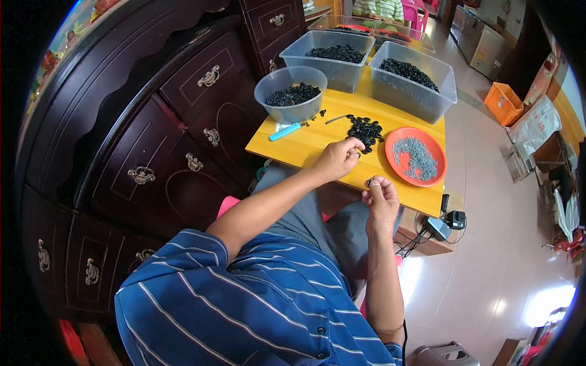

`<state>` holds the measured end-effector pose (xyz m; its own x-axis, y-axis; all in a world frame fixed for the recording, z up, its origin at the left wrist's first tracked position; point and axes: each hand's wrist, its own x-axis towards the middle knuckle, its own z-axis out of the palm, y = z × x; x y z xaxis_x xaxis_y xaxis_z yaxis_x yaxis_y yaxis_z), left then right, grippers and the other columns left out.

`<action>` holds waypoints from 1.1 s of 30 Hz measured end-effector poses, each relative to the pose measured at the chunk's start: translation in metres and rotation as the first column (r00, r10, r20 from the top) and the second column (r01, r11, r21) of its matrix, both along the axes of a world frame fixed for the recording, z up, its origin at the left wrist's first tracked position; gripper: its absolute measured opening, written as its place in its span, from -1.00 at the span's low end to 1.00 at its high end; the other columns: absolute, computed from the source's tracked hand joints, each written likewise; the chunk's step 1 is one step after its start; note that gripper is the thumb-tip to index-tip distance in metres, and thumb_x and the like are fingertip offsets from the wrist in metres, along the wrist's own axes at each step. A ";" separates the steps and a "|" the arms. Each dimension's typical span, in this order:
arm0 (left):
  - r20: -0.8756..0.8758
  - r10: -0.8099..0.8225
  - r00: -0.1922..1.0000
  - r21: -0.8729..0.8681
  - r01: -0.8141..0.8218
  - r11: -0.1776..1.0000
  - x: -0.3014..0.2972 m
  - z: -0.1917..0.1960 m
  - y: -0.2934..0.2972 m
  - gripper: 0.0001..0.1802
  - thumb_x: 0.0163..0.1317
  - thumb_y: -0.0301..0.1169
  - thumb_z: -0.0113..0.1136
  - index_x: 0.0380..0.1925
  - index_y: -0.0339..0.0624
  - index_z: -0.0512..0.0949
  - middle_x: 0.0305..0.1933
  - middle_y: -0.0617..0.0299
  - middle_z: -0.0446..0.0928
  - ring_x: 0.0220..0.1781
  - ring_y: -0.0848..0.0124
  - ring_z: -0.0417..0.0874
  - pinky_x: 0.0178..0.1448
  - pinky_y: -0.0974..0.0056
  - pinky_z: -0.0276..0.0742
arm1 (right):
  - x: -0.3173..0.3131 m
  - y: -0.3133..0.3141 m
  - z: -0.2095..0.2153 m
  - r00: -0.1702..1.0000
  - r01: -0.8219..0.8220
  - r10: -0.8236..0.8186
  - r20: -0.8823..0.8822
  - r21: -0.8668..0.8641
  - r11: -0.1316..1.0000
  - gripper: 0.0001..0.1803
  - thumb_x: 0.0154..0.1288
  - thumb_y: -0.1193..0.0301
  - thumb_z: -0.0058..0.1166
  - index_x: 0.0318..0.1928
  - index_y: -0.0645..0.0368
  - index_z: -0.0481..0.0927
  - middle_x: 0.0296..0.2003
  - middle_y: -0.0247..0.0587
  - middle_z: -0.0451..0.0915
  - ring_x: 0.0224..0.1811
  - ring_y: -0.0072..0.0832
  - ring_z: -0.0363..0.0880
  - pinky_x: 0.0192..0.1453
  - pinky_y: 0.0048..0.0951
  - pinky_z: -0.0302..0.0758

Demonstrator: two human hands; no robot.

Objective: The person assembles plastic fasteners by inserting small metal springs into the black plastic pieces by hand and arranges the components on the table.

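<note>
My left hand (337,161) reaches over the yellow table, its fingertips pinched together at the near edge of a pile of small black oval pieces (365,130). Whatever those fingertips hold is too small to make out. Close to the table's front edge, my right hand (383,198) grips a small black ring-like piece (368,182) between thumb and fingers. Beyond it, a round orange-red plate (394,167) carries many small grey slivers (418,157). A thin dark stick (337,119) lies beside the black pile. Farther left rests a tool with a light blue handle (285,132).
A round clear tub (261,91) and two rectangular clear bins (342,72) (412,100) hold more black pieces. Dark wooden cabinets (183,122) stand at the left. A power adapter (455,219) with cables hangs by the table's right corner. Another person (378,8) sits at the far end.
</note>
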<state>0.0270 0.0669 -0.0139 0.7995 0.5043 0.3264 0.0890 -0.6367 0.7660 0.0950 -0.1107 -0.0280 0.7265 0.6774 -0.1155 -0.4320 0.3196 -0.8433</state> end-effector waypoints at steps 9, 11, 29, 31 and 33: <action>0.156 -0.131 0.979 -0.579 0.198 0.791 -0.028 0.013 -0.039 -0.80 0.46 -0.47 0.03 -0.01 -0.22 0.57 -0.33 0.39 0.52 -0.44 0.69 0.44 -0.39 0.50 0.42 | -0.004 0.003 0.003 0.999 -0.027 0.029 -0.019 0.068 0.997 -0.86 0.53 0.40 0.11 -0.01 0.15 0.56 -0.23 -0.36 0.63 -0.30 -0.61 0.62 -0.21 -0.60 0.51; 0.120 -0.158 0.980 -0.558 0.198 0.806 -0.030 0.011 -0.041 -0.74 0.47 -0.47 0.06 0.08 -0.24 0.57 -0.25 0.38 0.59 -0.32 0.68 0.55 -0.25 0.50 0.53 | -0.005 0.004 0.002 0.999 -0.024 0.026 -0.019 0.087 0.996 -0.86 0.53 0.40 0.11 -0.01 0.16 0.56 -0.23 -0.36 0.63 -0.27 -0.59 0.64 -0.17 -0.58 0.54; 0.226 -0.208 0.952 -0.568 0.302 0.765 -0.040 0.013 -0.043 -0.73 0.32 -0.66 0.15 0.02 -0.35 0.59 -0.26 0.39 0.54 -0.27 0.69 0.58 -0.20 0.51 0.58 | -0.004 0.002 0.001 0.997 -0.045 0.050 -0.053 0.104 0.994 -0.85 0.54 0.37 0.11 0.00 0.13 0.55 -0.20 -0.35 0.64 -0.23 -0.57 0.67 -0.12 -0.58 0.56; 0.227 -0.191 0.955 -0.508 0.283 0.813 -0.041 0.013 -0.043 -0.74 0.32 -0.65 0.16 0.01 -0.35 0.59 -0.27 0.39 0.53 -0.29 0.70 0.56 -0.22 0.52 0.56 | -0.004 0.002 0.003 0.997 -0.047 0.053 -0.052 0.103 0.994 -0.86 0.53 0.39 0.11 0.00 0.14 0.56 -0.21 -0.35 0.64 -0.24 -0.58 0.67 -0.15 -0.59 0.54; 0.228 -0.175 0.958 -0.446 0.263 0.856 -0.040 0.013 -0.042 -0.74 0.32 -0.64 0.17 0.00 -0.35 0.60 -0.28 0.40 0.53 -0.31 0.71 0.54 -0.24 0.52 0.53 | -0.004 0.002 0.002 0.998 -0.047 0.049 -0.025 0.090 0.995 -0.86 0.53 0.41 0.12 -0.01 0.15 0.56 -0.22 -0.35 0.64 -0.25 -0.58 0.67 -0.17 -0.60 0.53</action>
<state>-0.0129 0.0251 -0.0010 0.8601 0.4503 0.2396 -0.1712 -0.1875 0.9672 0.0906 -0.1091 -0.0257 0.6904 0.7198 -0.0725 -0.4710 0.3712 -0.8002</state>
